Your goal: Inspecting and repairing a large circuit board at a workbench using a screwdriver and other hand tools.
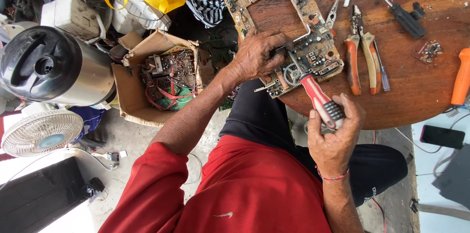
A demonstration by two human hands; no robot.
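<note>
A round wooden tabletop (416, 96), dark brown and worn, is seen at the upper right. At the left, a metal kettle (54, 66) with a shiny steel wall and a black plastic lid is placed, and below it a small white fan (41, 132) with a round grille. Between them and the tabletop, a torn cardboard box (132, 98) is filled with old boards and red wires.

On the near edge of the tabletop a brown circuit board (293, 22) is laid, shaped like a frame with a large rectangular hole; its surface is crowded with small parts and a toothed gear. The left hand (257, 56) is pressed on its lower part, with the fingers closed over the edge of the board. The right hand (335, 137) is wrapped tightly around a screwdriver (318, 98) with a red and grey ribbed handle, whose tip is set on the board near the gear. Just beside the board, pliers (360, 51) with orange handles are laid.
</note>
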